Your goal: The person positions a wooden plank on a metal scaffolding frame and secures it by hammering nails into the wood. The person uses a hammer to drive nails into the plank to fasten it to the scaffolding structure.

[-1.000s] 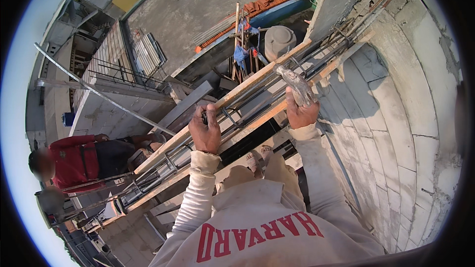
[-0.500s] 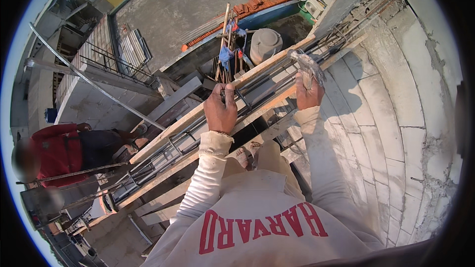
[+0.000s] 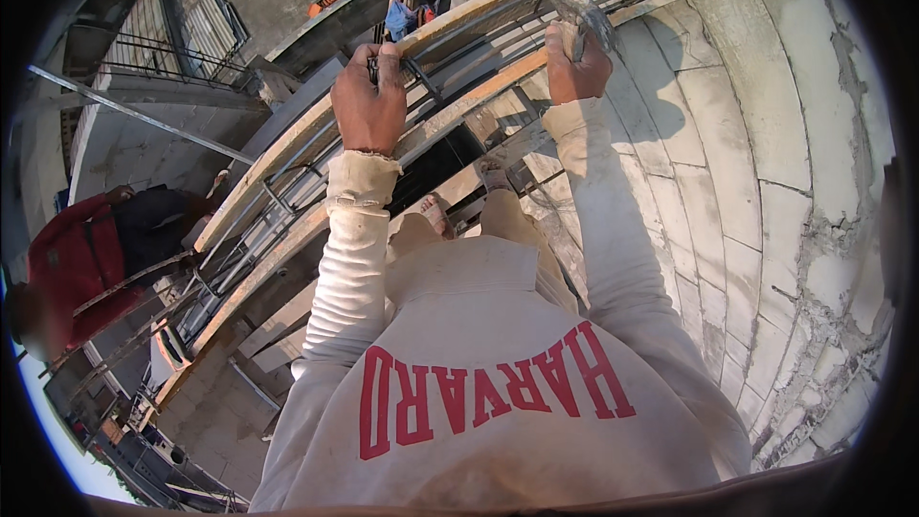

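Note:
My right hand (image 3: 578, 69) is closed around the short grip of a worn, grey-crusted hammer (image 3: 576, 6), its head raised above the formwork. My left hand (image 3: 369, 103) is closed in a pinch at the far wooden plank (image 3: 260, 170); what lies between thumb and fingers is too small and dark to make out. Between that plank and the near wooden plank (image 3: 251, 289) runs a cage of steel reinforcing bars (image 3: 278, 199), tied with square stirrups. Both my forearms reach forward in dusty, pale sleeves.
A block wall (image 3: 713, 191) curves along my right. At the left is a person in a red top (image 3: 72, 254), near a slanting metal pipe (image 3: 139, 113). My feet (image 3: 436, 215) show below, by a dark gap. Blue cloth (image 3: 400, 19) hangs on poles beyond the plank.
The view has tilted and shifted, so the planks and both hands sit higher and farther left in the picture. My right hand keeps the hammer; my left stays pinched at the far plank.

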### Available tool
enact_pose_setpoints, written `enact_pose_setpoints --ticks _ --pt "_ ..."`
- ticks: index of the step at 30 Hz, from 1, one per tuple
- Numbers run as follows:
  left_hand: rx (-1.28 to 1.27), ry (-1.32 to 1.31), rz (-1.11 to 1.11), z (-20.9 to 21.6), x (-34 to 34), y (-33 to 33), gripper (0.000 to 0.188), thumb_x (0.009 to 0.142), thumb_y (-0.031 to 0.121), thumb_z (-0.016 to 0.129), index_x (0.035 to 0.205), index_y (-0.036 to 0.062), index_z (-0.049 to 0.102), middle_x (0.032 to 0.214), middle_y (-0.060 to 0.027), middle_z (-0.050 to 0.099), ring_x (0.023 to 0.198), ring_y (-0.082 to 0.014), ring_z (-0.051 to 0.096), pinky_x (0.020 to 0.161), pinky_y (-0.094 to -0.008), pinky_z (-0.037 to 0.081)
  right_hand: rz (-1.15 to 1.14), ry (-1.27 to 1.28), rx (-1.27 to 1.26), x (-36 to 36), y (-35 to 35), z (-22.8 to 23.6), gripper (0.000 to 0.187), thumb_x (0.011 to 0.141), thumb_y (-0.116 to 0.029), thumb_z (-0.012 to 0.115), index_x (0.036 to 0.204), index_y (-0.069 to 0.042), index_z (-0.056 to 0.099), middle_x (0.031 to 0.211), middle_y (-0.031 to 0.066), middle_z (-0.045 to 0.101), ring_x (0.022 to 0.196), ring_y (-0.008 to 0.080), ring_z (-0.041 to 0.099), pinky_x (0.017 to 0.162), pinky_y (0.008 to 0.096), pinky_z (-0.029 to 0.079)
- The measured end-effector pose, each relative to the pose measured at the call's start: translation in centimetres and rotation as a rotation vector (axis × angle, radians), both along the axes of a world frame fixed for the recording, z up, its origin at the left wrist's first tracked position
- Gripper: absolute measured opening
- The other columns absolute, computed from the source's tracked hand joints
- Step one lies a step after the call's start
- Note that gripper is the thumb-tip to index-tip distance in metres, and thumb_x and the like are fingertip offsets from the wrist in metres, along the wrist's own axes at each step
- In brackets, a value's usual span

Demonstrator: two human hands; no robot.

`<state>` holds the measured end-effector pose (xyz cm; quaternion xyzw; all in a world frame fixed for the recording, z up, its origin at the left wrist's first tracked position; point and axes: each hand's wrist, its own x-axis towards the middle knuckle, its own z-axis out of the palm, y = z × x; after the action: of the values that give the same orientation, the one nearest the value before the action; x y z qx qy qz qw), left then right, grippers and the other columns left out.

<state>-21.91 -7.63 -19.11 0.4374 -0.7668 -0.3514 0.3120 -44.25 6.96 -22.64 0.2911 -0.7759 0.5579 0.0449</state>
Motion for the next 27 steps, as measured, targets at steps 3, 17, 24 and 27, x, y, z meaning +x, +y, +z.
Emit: enact_pose_setpoints --ticks 3,17,24,27 --pt "-0.027 0.011 -0.016 0.5 -1.0 -0.2 0.039 0.107 0.036 0.059 0.098 -0.0001 0.070 0.073 -0.0213 0.067 0.068 -0.0404 0.066 0.066 -0.0442 0.050 0.016 0.166 -0.053 -2.0 0.4 -0.9 0.024 0.094 -0.022 0.075 0.105 -0.001 0.077 0.095 0.0168 0.078 0.092 0.0340 0.076 0.085 0.0395 0.057" --pt "-0.014 0.011 0.027 0.4 -1.3 0.3 0.036 0.108 0.030 0.059 0.094 -0.0017 0.069 0.071 -0.0033 0.057 0.070 -0.0123 0.047 0.067 -0.0323 0.043 -0.318 -0.496 -0.367 -7.0 6.2 -1.4 0.035 0.101 -0.012 0.066 0.128 0.010 0.066 0.111 0.0189 0.074 0.052 0.0241 0.065 0.045 0.0283 0.054" --pt "0.058 -0.050 0.041 0.4 -1.3 0.1 0.039 0.108 0.034 0.058 0.092 -0.0007 0.066 0.069 -0.0061 0.053 0.069 -0.0149 0.045 0.066 -0.0338 0.042 -0.442 -1.096 -0.557 -18.8 4.6 -12.5 0.044 0.097 -0.024 0.072 0.130 0.005 0.062 0.123 0.0231 0.068 0.096 0.0378 0.075 0.067 0.0448 0.067" --pt "0.083 -0.067 0.072 0.9 -1.3 0.5 0.040 0.109 0.035 0.058 0.092 -0.0006 0.066 0.069 -0.0037 0.053 0.069 -0.0136 0.044 0.065 -0.0326 0.040 -0.431 -1.111 -0.563 -19.5 3.6 -14.4 0.042 0.098 -0.028 0.074 0.127 0.001 0.064 0.131 0.0224 0.065 0.102 0.0375 0.073 0.075 0.0442 0.064"
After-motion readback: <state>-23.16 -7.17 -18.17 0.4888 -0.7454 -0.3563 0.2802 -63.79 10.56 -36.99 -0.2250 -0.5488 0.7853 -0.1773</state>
